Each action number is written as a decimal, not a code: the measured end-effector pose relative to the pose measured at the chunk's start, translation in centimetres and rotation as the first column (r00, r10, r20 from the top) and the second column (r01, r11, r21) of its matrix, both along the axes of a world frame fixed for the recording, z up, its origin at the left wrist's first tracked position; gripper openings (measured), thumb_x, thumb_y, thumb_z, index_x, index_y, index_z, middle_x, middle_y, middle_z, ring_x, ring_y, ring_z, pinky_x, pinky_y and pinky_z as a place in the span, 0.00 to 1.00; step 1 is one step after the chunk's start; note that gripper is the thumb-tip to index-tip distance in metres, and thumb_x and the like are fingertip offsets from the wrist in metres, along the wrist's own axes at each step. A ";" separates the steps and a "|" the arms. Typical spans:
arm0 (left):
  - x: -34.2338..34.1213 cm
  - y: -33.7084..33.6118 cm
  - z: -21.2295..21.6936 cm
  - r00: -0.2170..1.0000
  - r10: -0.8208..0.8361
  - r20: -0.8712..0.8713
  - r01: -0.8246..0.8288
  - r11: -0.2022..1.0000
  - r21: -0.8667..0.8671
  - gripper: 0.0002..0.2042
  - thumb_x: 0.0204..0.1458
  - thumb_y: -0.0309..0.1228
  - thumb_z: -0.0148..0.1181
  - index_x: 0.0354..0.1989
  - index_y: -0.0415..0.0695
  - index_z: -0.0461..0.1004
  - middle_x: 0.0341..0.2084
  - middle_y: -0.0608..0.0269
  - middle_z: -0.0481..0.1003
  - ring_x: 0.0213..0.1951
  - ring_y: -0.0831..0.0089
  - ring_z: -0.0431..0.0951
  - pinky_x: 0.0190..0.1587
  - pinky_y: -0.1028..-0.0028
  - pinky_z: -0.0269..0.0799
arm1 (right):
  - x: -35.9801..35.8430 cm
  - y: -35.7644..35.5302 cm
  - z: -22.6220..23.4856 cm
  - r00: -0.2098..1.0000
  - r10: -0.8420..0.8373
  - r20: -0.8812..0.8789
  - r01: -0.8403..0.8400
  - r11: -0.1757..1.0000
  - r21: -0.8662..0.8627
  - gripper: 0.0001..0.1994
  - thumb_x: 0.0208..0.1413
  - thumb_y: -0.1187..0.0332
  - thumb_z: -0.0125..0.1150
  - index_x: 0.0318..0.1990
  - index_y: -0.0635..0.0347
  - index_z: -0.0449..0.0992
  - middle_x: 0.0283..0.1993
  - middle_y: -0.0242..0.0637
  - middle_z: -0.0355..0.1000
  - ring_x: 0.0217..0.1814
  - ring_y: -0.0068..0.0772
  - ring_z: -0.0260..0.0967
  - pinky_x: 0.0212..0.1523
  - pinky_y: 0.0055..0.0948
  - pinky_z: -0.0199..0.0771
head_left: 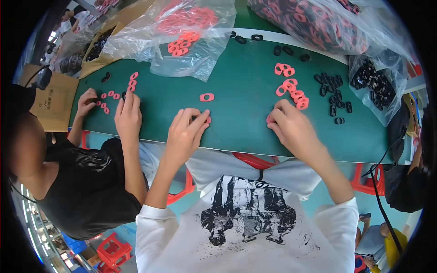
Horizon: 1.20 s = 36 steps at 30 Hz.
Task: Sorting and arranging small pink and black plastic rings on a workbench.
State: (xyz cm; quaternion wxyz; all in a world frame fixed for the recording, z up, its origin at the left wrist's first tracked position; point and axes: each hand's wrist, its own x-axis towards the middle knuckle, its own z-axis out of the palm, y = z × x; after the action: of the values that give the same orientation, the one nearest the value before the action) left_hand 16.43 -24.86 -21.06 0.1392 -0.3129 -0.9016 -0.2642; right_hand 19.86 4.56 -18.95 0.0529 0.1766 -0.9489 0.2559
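Note:
My left hand (185,132) rests on the green table (236,91) near its front edge, fingers curled over a small red ring (208,119) that peeks out at the fingertips. My right hand (291,126) lies to the right, fingertips pinching a red ring (269,120) at the table surface. Just beyond it is a cluster of red rings (293,93). A single red ring (206,97) lies between my hands, farther out. Black rings (334,93) are scattered right of the red cluster.
A person in a black shirt (86,191) sits at my left, both hands (127,113) among small red rings (119,91). Clear plastic bags of red rings (182,32) and black rings (378,82) lie along the far side. A cardboard box (52,100) stands at left.

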 end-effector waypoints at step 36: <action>0.4 2.0 1.0 0.992 -0.100 0.074 0.098 0.995 0.032 0.11 0.43 0.23 0.68 0.36 0.41 0.75 0.37 0.61 0.72 0.39 0.59 0.72 0.40 0.64 0.69 | -6.6 4.7 -0.4 0.967 -0.001 -0.254 0.019 0.997 0.069 0.10 0.47 0.77 0.67 0.37 0.63 0.75 0.39 0.38 0.73 0.44 0.43 0.69 0.47 0.38 0.70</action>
State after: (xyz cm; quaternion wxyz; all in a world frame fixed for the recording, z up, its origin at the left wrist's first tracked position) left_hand 16.79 -22.84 -20.10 0.0964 -0.3451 -0.8857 -0.2952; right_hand 13.31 9.23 -19.35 0.1688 0.2051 -0.9437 0.1972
